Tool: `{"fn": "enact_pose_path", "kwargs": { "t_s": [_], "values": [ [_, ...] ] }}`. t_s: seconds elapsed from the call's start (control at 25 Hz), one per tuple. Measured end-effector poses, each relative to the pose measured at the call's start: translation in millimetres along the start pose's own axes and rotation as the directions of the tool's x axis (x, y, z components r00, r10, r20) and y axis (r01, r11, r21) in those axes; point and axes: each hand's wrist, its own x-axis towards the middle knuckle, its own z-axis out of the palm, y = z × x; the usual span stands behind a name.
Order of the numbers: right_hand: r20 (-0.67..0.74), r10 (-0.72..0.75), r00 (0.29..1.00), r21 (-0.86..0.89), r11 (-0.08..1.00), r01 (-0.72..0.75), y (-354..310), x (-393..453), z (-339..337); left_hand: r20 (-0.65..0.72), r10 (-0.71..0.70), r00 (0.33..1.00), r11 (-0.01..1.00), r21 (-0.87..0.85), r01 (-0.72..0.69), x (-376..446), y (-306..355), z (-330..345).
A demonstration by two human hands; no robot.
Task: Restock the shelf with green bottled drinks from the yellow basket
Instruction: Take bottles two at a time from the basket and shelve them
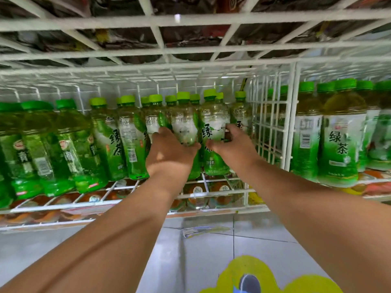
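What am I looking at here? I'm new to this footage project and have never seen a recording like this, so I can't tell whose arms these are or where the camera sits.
There is no machine here. A person wears a wide-angle camera on the head, so you see their own two bare arms reaching forward, and straight lines look bent.

In front is a white wire shelf filled with green tea bottles with green caps. The left hand grips one green tea bottle and the right hand grips the neighbouring green tea bottle, both at the front of the row. A wire divider separates larger bottles on the right. Orange-toned drinks sit on the shelf below. The yellow shape at the bottom edge may be the basket, but too little shows to tell.
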Motion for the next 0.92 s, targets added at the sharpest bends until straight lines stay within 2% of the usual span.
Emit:
{"fn": "enact_pose_path", "kwargs": {
  "t_s": [0.08, 0.16, 0.4, 0.6, 0.68, 0.8, 0.92],
  "values": [
    [-0.006, 0.027, 1.000, -0.105, 0.994, -0.028, 1.9, 0.5, 3.1, -0.010, -0.008, 1.000, 0.982, 0.191, 0.010, -3.3, 2.6, -2.5],
    [-0.014, 0.038, 0.999, -0.148, 0.988, -0.040, 6.5, 0.1, 3.4, 0.030, -0.002, 1.000, 0.964, 0.266, -0.006, -4.9, 4.3, -3.9],
    [0.019, 0.023, 1.000, -0.232, 0.973, -0.018, 10.2, -1.4, 0.2, 0.120, -0.016, 0.993, 0.983, 0.183, -0.006, -1.6, 6.2, 5.8],
    [0.085, -0.014, 0.996, -0.370, 0.928, 0.045, 9.9, -17.7, -9.5, 0.125, 0.070, 0.990, 0.988, 0.130, -0.087, -9.5, -18.2, -0.4],
    [0.111, -0.080, 0.991, -0.483, 0.866, 0.124, 7.2, -25.8, -12.6, 0.076, 0.180, 0.981, 0.961, 0.198, -0.191, -18.8, -28.8, -8.3],
    [0.189, -0.201, 0.961, -0.644, 0.714, 0.276, -6.3, -41.2, -19.7, 0.006, 0.370, 0.929, 0.851, 0.398, -0.342, -33.5, -38.8, -20.4],
    [0.182, -0.283, 0.942, -0.746, 0.584, 0.320, -19.6, -56.9, -27.0, 0.100, 0.364, 0.926, 0.818, 0.441, -0.369, -47.3, -39.9, -41.0]
  ]
}}
